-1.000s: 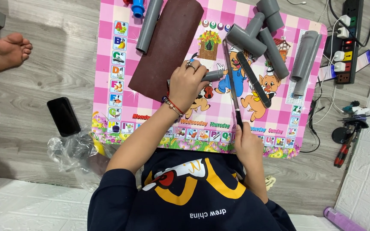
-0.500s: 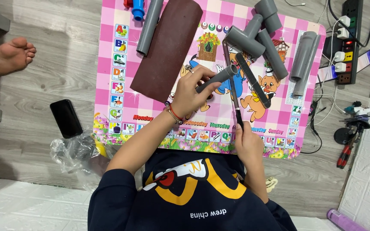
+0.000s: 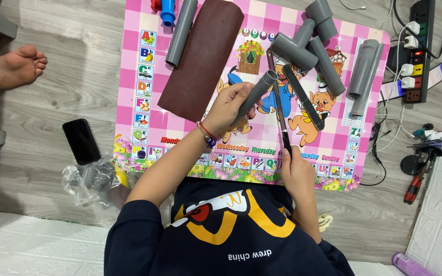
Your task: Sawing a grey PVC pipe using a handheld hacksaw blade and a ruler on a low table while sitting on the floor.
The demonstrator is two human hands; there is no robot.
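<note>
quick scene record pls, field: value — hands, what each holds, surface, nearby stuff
left hand: grips a short grey pipe piece, lifted at a slant over the mat
right hand: holds the handle of a thin hacksaw, blade lying along the mat
surface: pink checked play mat on a wood-look floor
on mat: brown sandpaper sheet, long grey pipe, grey pipe fittings
off mat: black phone, power strip, another person's bare foot
</note>
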